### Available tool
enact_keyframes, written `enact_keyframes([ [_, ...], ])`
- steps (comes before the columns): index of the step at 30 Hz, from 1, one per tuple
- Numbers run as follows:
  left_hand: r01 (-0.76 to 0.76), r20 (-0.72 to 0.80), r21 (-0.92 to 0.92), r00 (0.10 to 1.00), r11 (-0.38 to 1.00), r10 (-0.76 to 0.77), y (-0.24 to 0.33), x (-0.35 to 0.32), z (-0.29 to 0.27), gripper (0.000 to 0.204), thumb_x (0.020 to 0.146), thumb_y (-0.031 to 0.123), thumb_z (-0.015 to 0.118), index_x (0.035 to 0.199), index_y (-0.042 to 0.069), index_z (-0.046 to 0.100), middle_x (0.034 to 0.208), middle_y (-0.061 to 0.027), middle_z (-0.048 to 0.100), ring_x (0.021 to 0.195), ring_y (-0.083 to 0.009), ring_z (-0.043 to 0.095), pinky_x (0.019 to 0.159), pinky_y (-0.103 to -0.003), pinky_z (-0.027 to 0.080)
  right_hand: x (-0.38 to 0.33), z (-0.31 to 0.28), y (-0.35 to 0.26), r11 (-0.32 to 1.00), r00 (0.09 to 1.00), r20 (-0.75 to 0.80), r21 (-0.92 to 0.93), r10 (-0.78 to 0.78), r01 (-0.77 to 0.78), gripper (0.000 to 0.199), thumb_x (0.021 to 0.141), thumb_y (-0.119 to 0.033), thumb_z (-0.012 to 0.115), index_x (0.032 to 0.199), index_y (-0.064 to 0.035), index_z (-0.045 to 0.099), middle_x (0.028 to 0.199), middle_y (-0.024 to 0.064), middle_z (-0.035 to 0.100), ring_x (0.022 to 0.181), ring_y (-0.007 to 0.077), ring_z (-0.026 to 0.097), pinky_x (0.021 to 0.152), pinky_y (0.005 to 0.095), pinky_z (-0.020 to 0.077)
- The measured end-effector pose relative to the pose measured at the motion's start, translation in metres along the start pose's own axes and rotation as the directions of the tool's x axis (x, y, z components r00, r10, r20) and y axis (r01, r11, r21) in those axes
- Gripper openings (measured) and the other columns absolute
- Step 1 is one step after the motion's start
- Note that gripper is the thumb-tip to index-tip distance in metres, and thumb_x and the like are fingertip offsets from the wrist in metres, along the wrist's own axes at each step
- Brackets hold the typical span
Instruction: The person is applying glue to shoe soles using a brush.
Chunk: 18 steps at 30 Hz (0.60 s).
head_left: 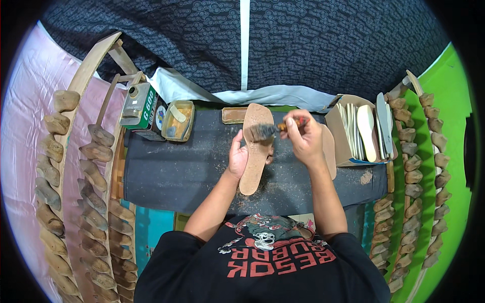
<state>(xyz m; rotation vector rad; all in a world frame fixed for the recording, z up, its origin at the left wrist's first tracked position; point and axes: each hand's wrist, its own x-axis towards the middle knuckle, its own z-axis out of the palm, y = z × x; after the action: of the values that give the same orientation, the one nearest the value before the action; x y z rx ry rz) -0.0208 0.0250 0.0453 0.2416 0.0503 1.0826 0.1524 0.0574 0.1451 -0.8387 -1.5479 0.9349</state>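
In my left hand (238, 157) I hold a brown shoe sole (254, 169) upright over the table, fingers wrapped behind it and the thumb along its edge. My right hand (306, 140) grips a brush (263, 132) by its dark, orange-mottled handle. The dark bristles lie against the upper half of the sole. A second brown sole (329, 154) rests on the table, partly hidden behind my right hand and forearm. Brown crumbs are scattered on the dark table cloth (166, 166), many of them below the held sole.
At the back left stand a green and white metal can (141, 108) and a tub (178, 121) with a pale tool in it. A small brown block (233, 115) lies behind the sole. A cardboard box (339, 132) of pale insoles stands right. Racks of wooden shoe lasts (93, 219) flank both sides.
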Motion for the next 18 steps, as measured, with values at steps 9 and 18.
enact_keyframes([
  [9, -0.031, -0.105, 0.012, 0.994, 0.999, 0.032, 0.0, -0.001, 0.004, 0.074, 0.099, 0.066, 0.032, 0.137, 0.008, 0.057, 0.12, -0.012, 0.067, 0.093, -0.0279, 0.063, 0.074, -0.041, 0.049, -0.013, -0.007, 0.006, 1.0, 0.996, 0.089, -0.023, 0.014, -0.012, 0.009, 0.1, -0.009, 0.061, 0.102, 0.0001, 0.062, 0.08, 0.002, 0.067, 0.067, 0.0078, 0.065, 0.061, 0.025, 0.0543],
  [18, 0.025, 0.05, -0.011, 0.998, 1.0, -0.025, -0.01, 0.002, -0.01, 0.072, 0.101, 0.064, 0.029, 0.143, 0.011, 0.054, 0.13, -0.0123, 0.065, 0.098, -0.031, 0.062, 0.076, -0.044, 0.049, 0.0, -0.003, 0.005, 0.999, 0.999, 0.022, 0.017, 0.041, -0.041, 0.01, 0.102, -0.011, 0.06, 0.105, -0.0015, 0.061, 0.082, 0.0027, 0.066, 0.069, 0.0075, 0.065, 0.062, 0.0226, 0.0538],
])
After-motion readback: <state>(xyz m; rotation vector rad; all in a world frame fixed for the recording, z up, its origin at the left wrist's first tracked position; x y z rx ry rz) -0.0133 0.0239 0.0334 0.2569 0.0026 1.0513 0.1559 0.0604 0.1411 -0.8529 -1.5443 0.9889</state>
